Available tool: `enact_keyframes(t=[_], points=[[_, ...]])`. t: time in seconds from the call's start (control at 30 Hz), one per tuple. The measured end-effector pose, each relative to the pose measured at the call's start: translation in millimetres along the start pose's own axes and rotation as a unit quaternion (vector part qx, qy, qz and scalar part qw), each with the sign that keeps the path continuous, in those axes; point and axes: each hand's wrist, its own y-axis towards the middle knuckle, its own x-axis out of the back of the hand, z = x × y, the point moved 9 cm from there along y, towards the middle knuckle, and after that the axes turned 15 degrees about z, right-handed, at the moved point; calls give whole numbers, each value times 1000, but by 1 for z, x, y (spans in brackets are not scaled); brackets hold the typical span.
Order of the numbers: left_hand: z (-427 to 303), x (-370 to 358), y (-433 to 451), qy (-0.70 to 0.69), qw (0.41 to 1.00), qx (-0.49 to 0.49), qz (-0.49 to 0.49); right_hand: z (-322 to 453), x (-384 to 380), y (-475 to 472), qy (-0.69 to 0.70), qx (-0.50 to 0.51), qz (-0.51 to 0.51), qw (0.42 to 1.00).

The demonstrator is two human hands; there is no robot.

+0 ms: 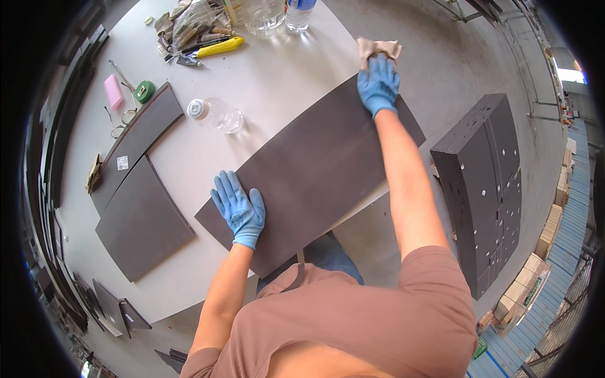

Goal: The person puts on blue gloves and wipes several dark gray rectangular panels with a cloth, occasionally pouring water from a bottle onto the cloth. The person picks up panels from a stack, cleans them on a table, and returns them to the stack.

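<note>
A large dark grey panel (pixel 307 175) lies across the front of a pale table (pixel 283 71), its right end jutting past the table's edge. My left hand (pixel 239 208), in a blue glove, rests flat with spread fingers on the panel's left part. In a matching glove, my right hand (pixel 379 85) presses on the far right edge, a beige cloth (pixel 378 49) under its fingertips. A clear plastic bottle with a white cap (pixel 217 115) lies on the table beyond the panel.
Smaller dark panels (pixel 144 222) lie at the left, near a green tape measure (pixel 144 90), glasses (pixel 125 118) and a pink object (pixel 114 92). A yellow utility knife (pixel 220 47), tubes and bottles (pixel 298 14) stand or lie at the back. Stacked dark panels (pixel 482 189) are at the right.
</note>
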Motion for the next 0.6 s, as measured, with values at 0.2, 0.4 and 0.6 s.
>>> enact_keyframes(t=[0.2,0.4,0.6], points=[[0,-4,2,17,1000,19,3,27,28,-35,70,20,-63,995],[-4,0,1,19,1000,9,-5,167,58,-119,113,202,131,964],[-8,2,2,14,999,-12,-34,-4,16,14,53,12,-12,998]])
